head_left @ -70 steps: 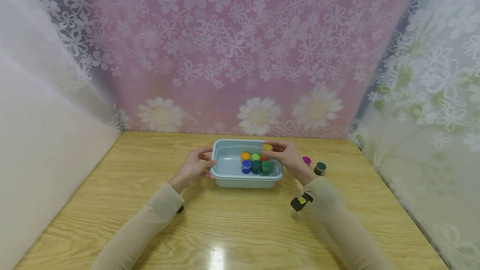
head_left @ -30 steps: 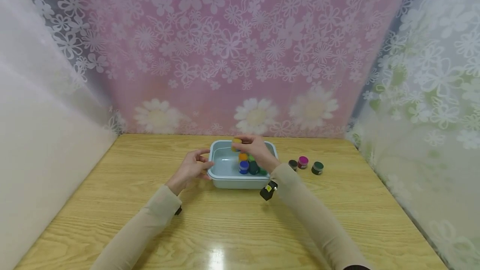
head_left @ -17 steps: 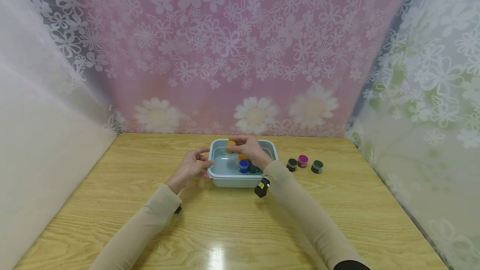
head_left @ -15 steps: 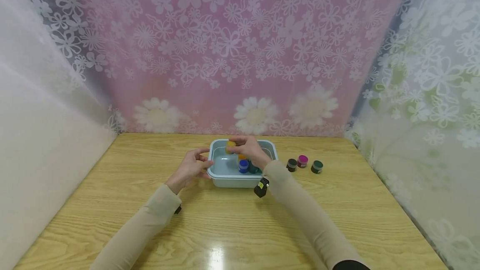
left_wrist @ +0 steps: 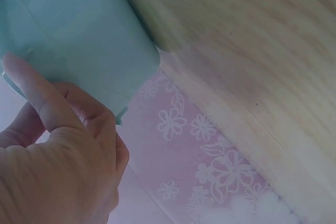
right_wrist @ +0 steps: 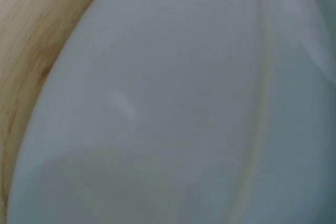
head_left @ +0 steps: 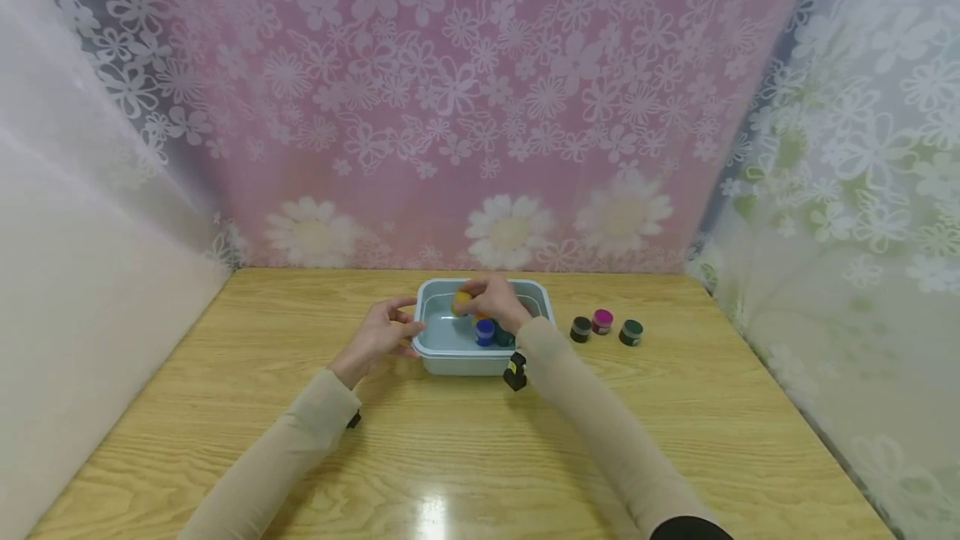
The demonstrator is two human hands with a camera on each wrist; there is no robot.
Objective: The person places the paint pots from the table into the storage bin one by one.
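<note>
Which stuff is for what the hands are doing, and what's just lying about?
For the job: held yellow jar, light-blue tub, other jars inside; probably three loose, similar jars too.
Just there: pink flowery cloth, table.

I could read no lettering. A pale mark [head_left: 636, 341] on the right-hand green jar [head_left: 631, 332] was too small to make out.

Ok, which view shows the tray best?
The head view: nearly all the tray shows, the right hand hiding some. The left wrist view shows part, the left hand on it; the right wrist view, only what seems a blurred patch.
</note>
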